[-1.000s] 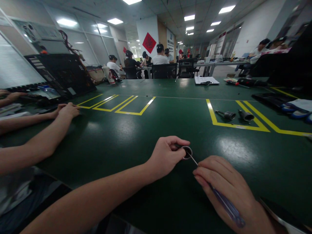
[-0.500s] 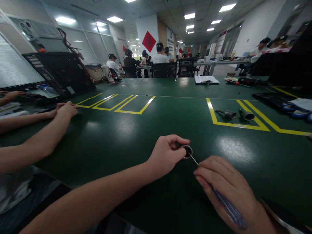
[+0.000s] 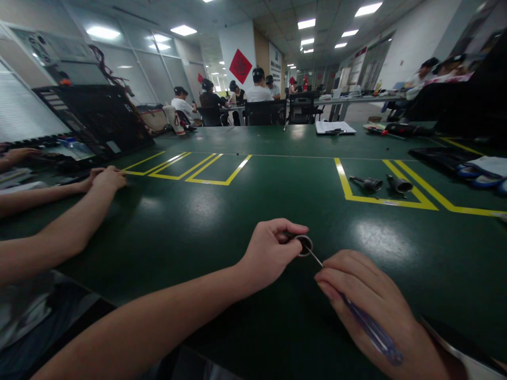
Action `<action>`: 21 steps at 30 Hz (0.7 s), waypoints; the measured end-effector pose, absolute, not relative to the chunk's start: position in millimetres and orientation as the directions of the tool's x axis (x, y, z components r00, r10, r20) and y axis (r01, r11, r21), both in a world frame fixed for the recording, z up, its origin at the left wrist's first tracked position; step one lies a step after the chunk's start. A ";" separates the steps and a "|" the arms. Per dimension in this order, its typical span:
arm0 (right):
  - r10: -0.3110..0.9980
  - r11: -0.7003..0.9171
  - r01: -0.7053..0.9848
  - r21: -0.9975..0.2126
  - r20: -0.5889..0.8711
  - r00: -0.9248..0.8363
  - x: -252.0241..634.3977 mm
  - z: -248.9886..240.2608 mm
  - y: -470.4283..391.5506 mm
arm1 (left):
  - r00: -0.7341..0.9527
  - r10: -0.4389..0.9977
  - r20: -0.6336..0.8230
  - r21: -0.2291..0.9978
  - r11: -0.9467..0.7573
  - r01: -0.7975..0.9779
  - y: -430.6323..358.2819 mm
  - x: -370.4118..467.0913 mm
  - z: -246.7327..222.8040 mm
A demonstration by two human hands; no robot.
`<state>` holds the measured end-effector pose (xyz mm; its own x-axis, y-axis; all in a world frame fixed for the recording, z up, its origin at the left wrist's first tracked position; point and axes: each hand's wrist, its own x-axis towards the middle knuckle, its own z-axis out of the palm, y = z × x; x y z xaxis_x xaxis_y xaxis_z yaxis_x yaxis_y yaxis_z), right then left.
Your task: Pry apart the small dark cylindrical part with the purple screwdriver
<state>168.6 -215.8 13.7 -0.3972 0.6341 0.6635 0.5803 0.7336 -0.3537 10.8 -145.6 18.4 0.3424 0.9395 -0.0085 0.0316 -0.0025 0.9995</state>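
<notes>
My left hand [image 3: 271,253] is closed on a small hole saw [image 3: 311,245], with its round metal rim facing right. The fingers hide most of its body. My right hand [image 3: 366,301] grips a screwdriver [image 3: 374,332] with a clear purplish handle. The thin shaft reaches from my fingertips into the hole saw's round opening; I cannot make out what its tip touches. Two more hole saws, one on the left [image 3: 371,183] and one on the right [image 3: 401,184], lie inside a yellow taped area beyond my right hand.
Yellow tape [image 3: 209,182] marks boxes on the green table [image 3: 190,221]. A clipboard with paper [image 3: 335,127] and a dark tool [image 3: 407,130] lie at the back. Another person's hands [image 3: 109,179] rest at the left, near a black computer case [image 3: 99,116]. People sit beyond the table.
Both hands keep their holds in nearly the same place. My right hand and the screwdriver handle have shifted very slightly; the view has tilted a little.
</notes>
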 end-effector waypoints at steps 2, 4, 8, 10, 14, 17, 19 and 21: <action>0.631 0.737 0.573 -0.358 0.669 -0.393 169.5 14.5 -215.2 | 0.338 0.941 -0.011 0.999 -0.002 0.038 -145.8 11.3 18.5; 0.628 0.738 0.574 -0.355 0.674 -0.390 169.7 15.3 -214.9 | 0.333 0.943 -0.013 0.999 0.000 0.038 -145.9 11.7 18.7; 0.623 0.740 0.578 -0.345 0.675 -0.395 168.9 14.8 -215.0 | 0.338 0.941 -0.012 1.000 0.006 0.020 -145.6 11.6 19.3; 0.634 0.730 0.584 -0.354 0.670 -0.387 168.7 13.6 -215.0 | 0.340 0.940 -0.022 1.000 0.016 0.021 -145.4 11.3 19.4; 0.653 0.722 0.580 -0.378 0.651 -0.388 169.8 12.5 -214.3 | 0.346 0.938 -0.029 1.000 0.026 0.013 -144.6 10.9 18.3; 0.664 0.719 0.567 -0.402 0.640 -0.387 171.6 12.7 -213.5 | 0.346 0.938 -0.014 1.000 0.018 -0.011 -143.9 10.4 17.3; 0.668 0.714 0.564 -0.414 0.643 -0.375 172.5 12.8 -213.0 | 0.344 0.939 -0.004 0.999 0.015 -0.029 -143.8 10.1 17.2; 0.672 0.709 0.568 -0.418 0.645 -0.364 172.9 13.0 -212.6 | 0.340 0.940 -0.001 0.999 0.016 -0.040 -144.0 10.1 17.7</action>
